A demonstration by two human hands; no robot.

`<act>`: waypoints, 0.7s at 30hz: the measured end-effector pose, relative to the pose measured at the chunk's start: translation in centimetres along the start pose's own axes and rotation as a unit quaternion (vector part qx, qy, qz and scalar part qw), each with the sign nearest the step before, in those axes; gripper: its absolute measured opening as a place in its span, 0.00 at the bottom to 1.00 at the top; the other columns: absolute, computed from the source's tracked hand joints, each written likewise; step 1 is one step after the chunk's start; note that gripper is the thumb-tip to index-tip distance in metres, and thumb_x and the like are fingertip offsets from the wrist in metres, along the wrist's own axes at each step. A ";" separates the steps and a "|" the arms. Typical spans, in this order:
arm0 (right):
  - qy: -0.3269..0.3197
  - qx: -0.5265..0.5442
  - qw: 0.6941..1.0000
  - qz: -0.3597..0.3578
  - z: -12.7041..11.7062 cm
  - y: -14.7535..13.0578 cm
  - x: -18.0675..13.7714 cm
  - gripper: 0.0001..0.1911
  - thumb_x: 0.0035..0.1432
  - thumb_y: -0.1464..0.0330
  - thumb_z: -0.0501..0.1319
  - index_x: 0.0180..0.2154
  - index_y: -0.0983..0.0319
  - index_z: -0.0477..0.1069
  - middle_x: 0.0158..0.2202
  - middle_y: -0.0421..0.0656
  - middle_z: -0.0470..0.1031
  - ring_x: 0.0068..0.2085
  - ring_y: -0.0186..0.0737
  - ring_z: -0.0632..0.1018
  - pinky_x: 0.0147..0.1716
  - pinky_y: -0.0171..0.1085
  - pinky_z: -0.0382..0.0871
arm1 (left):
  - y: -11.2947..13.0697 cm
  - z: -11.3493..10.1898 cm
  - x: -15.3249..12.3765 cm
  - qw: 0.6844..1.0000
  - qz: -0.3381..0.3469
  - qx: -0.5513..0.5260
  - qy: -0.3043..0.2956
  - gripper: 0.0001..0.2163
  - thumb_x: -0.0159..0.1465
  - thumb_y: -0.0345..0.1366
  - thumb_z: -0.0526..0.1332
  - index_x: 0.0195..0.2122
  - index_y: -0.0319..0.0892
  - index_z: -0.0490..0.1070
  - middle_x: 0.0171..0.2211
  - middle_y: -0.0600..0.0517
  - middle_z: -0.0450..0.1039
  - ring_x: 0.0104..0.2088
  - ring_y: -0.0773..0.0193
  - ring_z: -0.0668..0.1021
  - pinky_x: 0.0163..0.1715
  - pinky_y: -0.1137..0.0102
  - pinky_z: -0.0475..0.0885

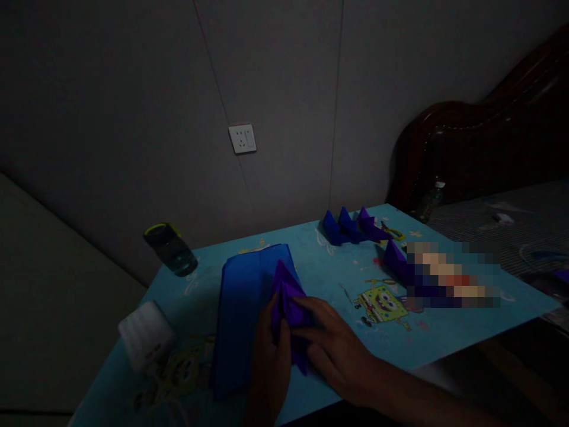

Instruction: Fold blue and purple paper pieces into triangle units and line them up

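Observation:
A purple folded paper piece [288, 296] stands pointed up on the blue cartoon-print table [338, 279]. My left hand [271, 362] grips its left side with curled fingers. My right hand [331, 347] pinches its right side, fingers closed on the paper. Under and left of the piece lies a stack of blue paper sheets [244, 308]. Both forearms come in from the bottom edge.
Several finished blue and purple folded paper pieces [353, 226] stand at the table's far right, another [395, 261] nearer. A dark bottle with a green lid [171, 248] lies far left, a white roll [144, 335] near left. A dark wooden headboard [480, 154] is at right.

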State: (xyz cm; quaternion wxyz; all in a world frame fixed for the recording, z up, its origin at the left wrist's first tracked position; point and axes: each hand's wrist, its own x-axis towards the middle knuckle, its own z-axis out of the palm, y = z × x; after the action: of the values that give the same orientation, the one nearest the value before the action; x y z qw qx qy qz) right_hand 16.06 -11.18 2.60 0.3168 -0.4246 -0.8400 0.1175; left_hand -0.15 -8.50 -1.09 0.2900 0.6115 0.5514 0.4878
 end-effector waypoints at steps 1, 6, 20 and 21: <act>0.011 -0.001 1.000 0.023 -0.2 0.1 0.4 0.16 0.66 0.64 0.53 0.51 0.59 0.73 0.63 0.51 0.62 0.62 0.51 0.64 0.59 0.52 0.63 | -0.1 0.1 0.0 1.000 0.003 0.006 -0.004 0.18 0.67 0.38 0.54 0.58 0.44 0.66 0.57 0.44 0.71 0.57 0.55 0.73 0.57 0.57 0.68; 0.070 -0.038 0.993 0.088 0.0 0.9 1.7 0.16 0.64 0.70 0.54 0.51 0.61 0.71 0.56 0.53 0.67 0.55 0.50 0.70 0.55 0.50 0.68 | 0.0 1.0 -0.6 0.999 0.036 0.036 -0.009 0.19 0.66 0.35 0.55 0.58 0.44 0.66 0.57 0.43 0.71 0.56 0.55 0.74 0.55 0.57 0.70; 0.094 0.104 0.978 0.152 -0.3 1.0 1.3 0.20 0.63 0.61 0.60 0.54 0.59 0.68 0.58 0.51 0.65 0.56 0.49 0.71 0.55 0.49 0.67 | 0.8 1.1 -1.2 0.999 0.023 0.033 0.011 0.18 0.62 0.37 0.59 0.54 0.44 0.69 0.54 0.43 0.73 0.52 0.53 0.77 0.50 0.58 0.73; 0.086 0.114 0.978 0.152 -0.4 0.8 1.3 0.22 0.61 0.60 0.61 0.55 0.59 0.67 0.56 0.51 0.69 0.54 0.48 0.73 0.54 0.48 0.68 | 0.9 1.1 -1.2 0.999 0.022 0.029 0.005 0.18 0.62 0.37 0.59 0.54 0.44 0.69 0.53 0.43 0.73 0.51 0.53 0.77 0.50 0.57 0.73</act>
State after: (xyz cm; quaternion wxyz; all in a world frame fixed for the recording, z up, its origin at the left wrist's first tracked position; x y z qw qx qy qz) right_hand 16.28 -9.65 3.11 0.4127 -0.5168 -0.7165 0.2221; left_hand 1.32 -9.66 -1.06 0.2589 0.6288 0.5533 0.4810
